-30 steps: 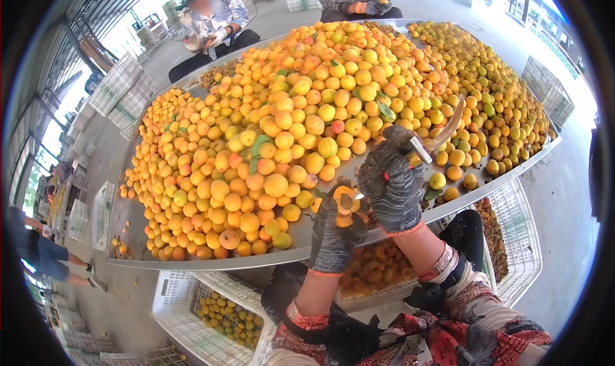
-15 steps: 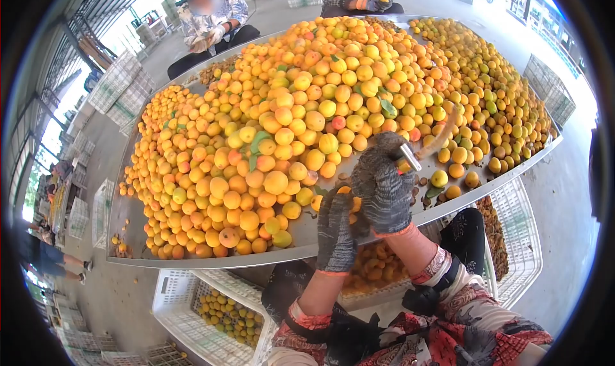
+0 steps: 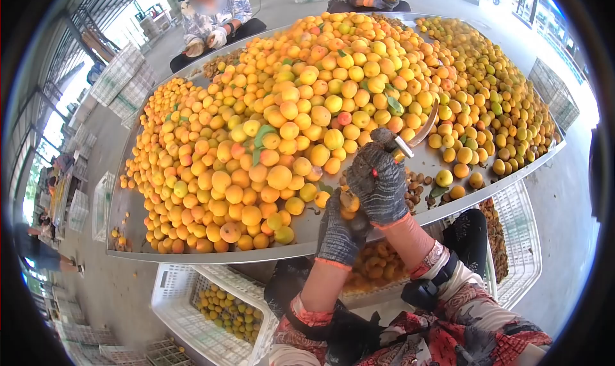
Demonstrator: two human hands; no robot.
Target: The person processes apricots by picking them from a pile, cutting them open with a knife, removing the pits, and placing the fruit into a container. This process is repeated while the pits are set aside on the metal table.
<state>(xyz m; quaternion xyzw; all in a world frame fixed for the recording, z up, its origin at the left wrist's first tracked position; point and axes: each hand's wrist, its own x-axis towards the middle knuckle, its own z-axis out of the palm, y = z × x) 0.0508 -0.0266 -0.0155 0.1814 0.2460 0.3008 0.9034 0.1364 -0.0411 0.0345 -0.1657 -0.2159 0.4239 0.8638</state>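
Observation:
My left hand (image 3: 339, 232), in a grey knit glove, is closed around an apricot (image 3: 349, 201), of which a part shows between the two hands. My right hand (image 3: 381, 185), gloved the same way, grips a curved knife (image 3: 425, 127); its blade points up and away from me, past a metal collar. The right hand's lower fingers are close to the apricot, and whether they touch it is hidden. Beyond both hands rises a big heap of yellow-orange apricots (image 3: 282, 148) on a metal table (image 3: 211, 259). Several brown pits (image 3: 416, 188) lie just right of my right hand.
Below the table edge stand a white crate (image 3: 168, 295) with greenish apricots, a container of orange apricot pieces (image 3: 378, 265), and another white crate (image 3: 522, 238). Two people sit across the table, one with patterned sleeves (image 3: 234, 4). Stacked crates (image 3: 122, 77) stand at left.
The knife blade, blurred before, is now sharp and tilted more upright. My right hand has turned slightly, showing more of the apricot in my left hand. The view has shifted a little.

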